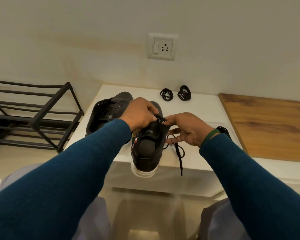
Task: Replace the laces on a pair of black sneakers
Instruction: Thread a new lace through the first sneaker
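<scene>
Near sneaker sits at frame center on the white bench, heel over the front edge. Left hand fingers are curled, pinching its eyelet flap. Right hand pinches the opposite flap, other fingers straight. Loose lace lies just right of it. Second sneaker is to the left, 2 coiled laces upper center.

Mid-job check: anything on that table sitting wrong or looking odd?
Yes. The near sneaker, held by the left hand and right hand, has its heel hanging past the front edge of the white table, and its loose lace trails over that edge.
</scene>
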Demonstrator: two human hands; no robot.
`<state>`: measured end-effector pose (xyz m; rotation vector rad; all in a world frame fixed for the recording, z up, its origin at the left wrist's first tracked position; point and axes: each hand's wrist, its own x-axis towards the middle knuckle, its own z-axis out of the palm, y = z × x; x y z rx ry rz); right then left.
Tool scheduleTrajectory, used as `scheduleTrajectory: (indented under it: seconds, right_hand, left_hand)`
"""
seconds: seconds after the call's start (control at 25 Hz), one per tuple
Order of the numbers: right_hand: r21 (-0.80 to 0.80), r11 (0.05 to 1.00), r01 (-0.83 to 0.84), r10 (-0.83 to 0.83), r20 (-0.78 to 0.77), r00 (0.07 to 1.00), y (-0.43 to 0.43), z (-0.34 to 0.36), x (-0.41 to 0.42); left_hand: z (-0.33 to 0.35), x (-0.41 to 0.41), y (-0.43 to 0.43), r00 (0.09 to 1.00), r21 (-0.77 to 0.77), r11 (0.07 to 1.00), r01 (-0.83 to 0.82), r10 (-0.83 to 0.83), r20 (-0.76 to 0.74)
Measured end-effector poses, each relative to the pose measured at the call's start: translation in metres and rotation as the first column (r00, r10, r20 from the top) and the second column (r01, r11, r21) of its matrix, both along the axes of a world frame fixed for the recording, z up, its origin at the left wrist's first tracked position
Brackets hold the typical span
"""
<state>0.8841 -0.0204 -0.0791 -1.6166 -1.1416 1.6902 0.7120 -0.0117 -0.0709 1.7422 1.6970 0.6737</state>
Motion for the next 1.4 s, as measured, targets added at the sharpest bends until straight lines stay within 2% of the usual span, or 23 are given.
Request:
scheduleTrajectory:
  seconds: [0.24, 0.4, 0.76, 0.96, 1.16, 1.4]
  right_hand:
    - [0.032, 0.999, -0.032, 0.030, 0.036, 0.999, 0.000, 0.000, -0.003]
    - [0.067, 0.995, -0.070, 0.064, 0.080, 0.995, 0.000, 0.001, -0.003]
    - [0.102, 0.991, -0.082, 0.068, 0.140, 0.988, 0.002, 0.003, -0.006]
    - [0.103, 0.991, -0.087, 0.072, 0.137, 0.988, 0.001, 0.003, -0.006]
    - [0.108, 0.988, -0.106, 0.091, 0.140, 0.986, 0.001, 0.003, -0.006]
    - [0.103, 0.990, -0.098, 0.083, 0.143, 0.986, 0.002, 0.005, -0.006]
  left_hand:
    - [0.007, -0.007, 0.002, 0.997, -0.063, 0.995, 0.082, -0.082, 0.005]
    - [0.008, -0.001, 0.001, 0.989, -0.008, 0.995, 0.096, -0.096, -0.112]
    - [0.013, 0.000, 0.001, 0.964, 0.014, 0.986, 0.165, -0.158, -0.214]
    - [0.011, -0.001, 0.001, 0.972, 0.026, 0.989, 0.145, -0.138, -0.191]
    - [0.007, -0.003, -0.001, 0.994, 0.007, 0.997, 0.073, -0.073, -0.086]
    - [0.011, 0.003, -0.003, 0.974, 0.009, 0.992, 0.125, -0.121, -0.190]
